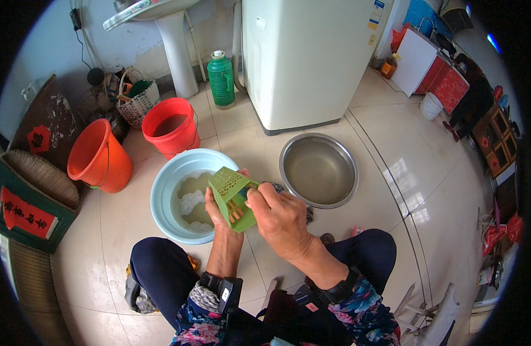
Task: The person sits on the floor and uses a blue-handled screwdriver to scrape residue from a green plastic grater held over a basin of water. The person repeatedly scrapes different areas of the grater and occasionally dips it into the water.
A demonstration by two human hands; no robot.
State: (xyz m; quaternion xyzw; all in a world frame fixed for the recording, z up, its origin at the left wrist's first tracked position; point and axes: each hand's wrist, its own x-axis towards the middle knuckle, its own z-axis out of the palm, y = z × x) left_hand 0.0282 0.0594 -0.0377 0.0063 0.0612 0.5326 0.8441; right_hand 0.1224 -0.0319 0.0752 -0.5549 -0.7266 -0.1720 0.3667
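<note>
My left hand [220, 212] holds a green plastic basket [231, 184] with latticed sides, tilted, from below and behind. My right hand [280, 216] is closed at the basket's open side; something blue shows by its fingers, but what it grips is mostly hidden. Beneath and to the left stands a light blue plastic basin [164, 207] with cloudy, sudsy water. To the right, a stainless steel basin [356, 173] holds murky water. A dark patterned thing, partly hidden, lies on the floor between the basins.
Red [174, 142] and orange [114, 173] buckets stand at the left, near a woven basket [140, 106]. A green thermos flask [221, 80] stands beside a white appliance [304, 60]. A wooden stool [434, 315] is at lower right. Another person [468, 99] stands at far right.
</note>
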